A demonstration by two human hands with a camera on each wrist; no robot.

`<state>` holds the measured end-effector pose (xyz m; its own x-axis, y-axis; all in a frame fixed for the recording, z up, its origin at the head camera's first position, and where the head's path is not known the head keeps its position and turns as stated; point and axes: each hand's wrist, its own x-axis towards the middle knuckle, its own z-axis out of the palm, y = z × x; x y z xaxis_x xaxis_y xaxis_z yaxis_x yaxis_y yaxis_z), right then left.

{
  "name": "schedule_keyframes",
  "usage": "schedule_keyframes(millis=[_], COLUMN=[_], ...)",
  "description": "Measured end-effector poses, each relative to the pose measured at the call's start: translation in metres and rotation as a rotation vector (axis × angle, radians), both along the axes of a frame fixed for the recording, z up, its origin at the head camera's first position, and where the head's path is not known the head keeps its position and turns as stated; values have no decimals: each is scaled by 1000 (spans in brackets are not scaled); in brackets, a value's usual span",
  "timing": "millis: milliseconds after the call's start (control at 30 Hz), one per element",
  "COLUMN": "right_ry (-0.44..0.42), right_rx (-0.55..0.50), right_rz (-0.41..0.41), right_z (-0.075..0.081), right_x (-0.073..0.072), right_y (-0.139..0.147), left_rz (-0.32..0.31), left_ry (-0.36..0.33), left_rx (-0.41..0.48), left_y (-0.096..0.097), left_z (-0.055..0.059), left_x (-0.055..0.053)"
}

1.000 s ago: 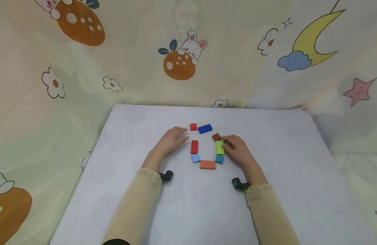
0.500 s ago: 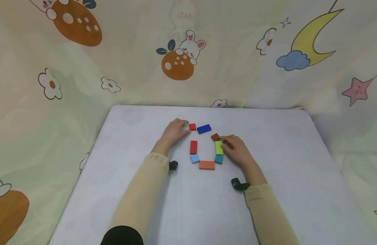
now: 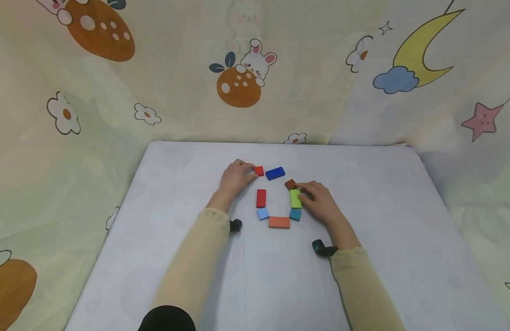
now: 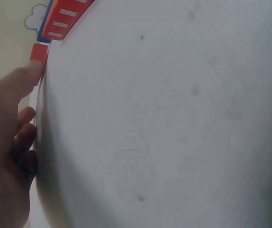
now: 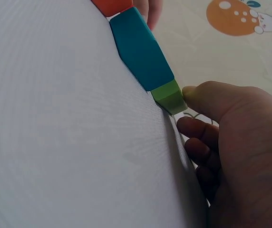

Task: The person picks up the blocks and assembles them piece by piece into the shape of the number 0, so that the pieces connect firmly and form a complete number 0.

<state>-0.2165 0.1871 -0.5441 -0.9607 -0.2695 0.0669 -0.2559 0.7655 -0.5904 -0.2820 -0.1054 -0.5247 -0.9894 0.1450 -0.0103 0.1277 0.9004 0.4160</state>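
In the head view, my left hand [image 3: 236,178] pinches a small red block [image 3: 259,171] from its left side. The left wrist view shows the thumb against that red block [image 4: 40,53]. My right hand [image 3: 322,202] rests beside the ring's right side, index fingertip at a brown block [image 3: 290,184]. Its thumb touches the lime green block [image 3: 295,199], also visible as a green block [image 5: 169,96] in the right wrist view. A dark blue block [image 3: 275,173] lies tilted just right of the small red one.
Lower in the loose ring lie a longer red block [image 3: 260,198], a light blue block [image 3: 263,214], an orange block [image 3: 279,222] and a teal block [image 3: 295,214]. All lie on a white-covered table [image 3: 275,276]. A patterned cloth [image 3: 188,69] hangs behind.
My left hand has moved up and right to the small red block and now grips it. The right hand has stayed by the brown and green blocks.
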Motion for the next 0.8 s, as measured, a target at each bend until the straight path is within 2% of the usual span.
schedule_keyframes(millis=[167,367,533,800], right_ry=[-8,-1,0,-3], right_rx=[-10,-11,-4,-8], right_rz=[-1,4,-3,-4], right_z=[0,-1,0,1], right_x=[0,0,1,0], right_y=[1,1,1,1], left_rz=[-24,-93,-140,-231], left_ry=[-7,-36,-53,-76], left_rx=[48,67,48,-35], left_y=[-5,-12,-12,-10], left_z=[-1,1,2,4], left_x=[2,9,12,9])
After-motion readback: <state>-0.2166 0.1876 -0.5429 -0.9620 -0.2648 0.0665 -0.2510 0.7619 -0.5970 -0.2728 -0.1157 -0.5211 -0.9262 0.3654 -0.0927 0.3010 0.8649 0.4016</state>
